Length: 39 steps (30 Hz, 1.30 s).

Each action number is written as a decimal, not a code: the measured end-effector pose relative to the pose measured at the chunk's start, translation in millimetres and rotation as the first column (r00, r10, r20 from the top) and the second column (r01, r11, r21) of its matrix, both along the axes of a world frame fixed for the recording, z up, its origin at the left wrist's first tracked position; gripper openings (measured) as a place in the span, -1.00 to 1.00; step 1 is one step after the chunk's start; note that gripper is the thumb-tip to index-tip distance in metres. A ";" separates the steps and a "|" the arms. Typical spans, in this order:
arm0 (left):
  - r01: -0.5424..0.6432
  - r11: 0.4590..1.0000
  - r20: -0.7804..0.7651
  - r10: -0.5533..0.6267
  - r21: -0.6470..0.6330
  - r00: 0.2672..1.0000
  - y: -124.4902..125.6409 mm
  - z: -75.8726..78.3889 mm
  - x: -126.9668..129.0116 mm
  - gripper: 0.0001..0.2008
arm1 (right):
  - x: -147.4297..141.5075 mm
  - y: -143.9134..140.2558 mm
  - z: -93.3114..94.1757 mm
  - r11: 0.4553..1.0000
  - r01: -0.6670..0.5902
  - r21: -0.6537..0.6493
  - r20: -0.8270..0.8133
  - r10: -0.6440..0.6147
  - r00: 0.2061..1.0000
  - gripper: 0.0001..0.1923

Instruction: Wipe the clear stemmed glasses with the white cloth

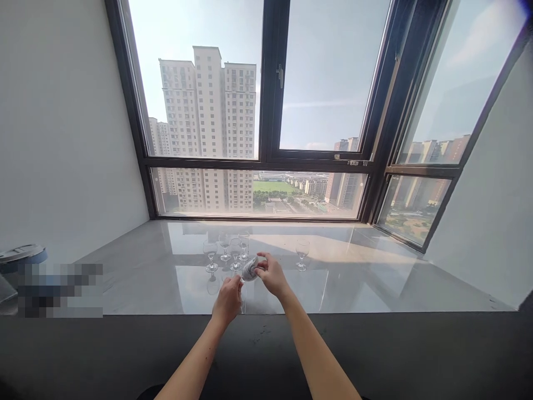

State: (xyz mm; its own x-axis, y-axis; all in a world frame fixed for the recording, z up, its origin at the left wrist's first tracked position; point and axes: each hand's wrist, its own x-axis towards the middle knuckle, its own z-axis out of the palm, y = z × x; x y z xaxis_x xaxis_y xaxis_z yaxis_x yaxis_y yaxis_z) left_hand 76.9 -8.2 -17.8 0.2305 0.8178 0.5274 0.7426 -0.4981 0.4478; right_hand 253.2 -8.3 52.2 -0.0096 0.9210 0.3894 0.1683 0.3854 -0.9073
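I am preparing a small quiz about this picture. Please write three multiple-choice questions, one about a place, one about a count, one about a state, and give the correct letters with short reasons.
1. Where does the lone glass stand, seen from the group of glasses?
A. to its left
B. to its right
C. behind it, at the window

2. How many glasses stand upright on the sill?
A. two
B. five
C. nine

3. How is the glass in hand held?
A. tilted between both hands
B. upright on the sill
C. upside down on the sill

Answers:
1 B, it stands apart on the right side.
2 B, four grouped plus one alone.
3 A, the left hand and right hand hold it tilted, a cloth at its bowl.
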 end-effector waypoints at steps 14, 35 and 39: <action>-0.110 0.993 0.079 0.106 0.044 0.991 6.9 -4.3 -1.7 -0.80 | 10.0 0.8 3.9 0.849 0.527 -0.039 -0.511 -0.470 0.720 -0.57; -0.083 0.995 0.366 0.098 -0.058 0.925 10.8 -8.4 -7.2 -0.72 | -69.9 -13.4 -66.9 0.999 -0.032 0.030 -0.105 0.035 0.994 -0.49; -0.057 0.998 0.415 0.051 0.001 0.909 8.8 -9.7 -6.7 -0.65 | -69.9 -14.2 -72.8 0.996 -0.080 -0.036 -0.128 0.075 0.989 -0.43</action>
